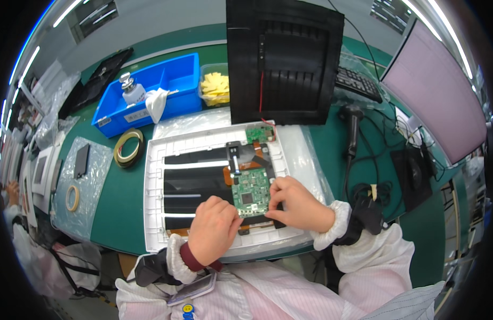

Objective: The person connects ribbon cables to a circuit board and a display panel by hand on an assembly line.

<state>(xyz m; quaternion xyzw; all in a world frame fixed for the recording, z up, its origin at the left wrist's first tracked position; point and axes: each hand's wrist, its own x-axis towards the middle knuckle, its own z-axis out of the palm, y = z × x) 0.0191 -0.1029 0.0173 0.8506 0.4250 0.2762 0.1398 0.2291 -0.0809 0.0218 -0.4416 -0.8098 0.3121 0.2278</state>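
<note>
A green circuit board (pixel 252 193) with a dark square chip lies in the open white-framed display panel (pixel 154 184). My left hand (pixel 212 229) is closed, its fingertips pinching at the board's lower left corner. At the opposite edge, my right hand (pixel 297 202) has its thumb and curled fingers on the board's right side and lower right corner. Exactly how the fingertips grip is partly hidden. Above the board sits a black bracket-like part (pixel 234 154), and a smaller green board (pixel 260 133) with a red wire is at the panel's top edge.
A black back cover (pixel 289 69) stands upright behind the panel. To the left are a blue divided bin (pixel 116 125) with a pump bottle (pixel 132 90), a tub of yellow pieces (pixel 215 88) and a tape roll (pixel 128 148). A handheld scanner (pixel 352 128), cables and monitor (pixel 444 90) occupy the right.
</note>
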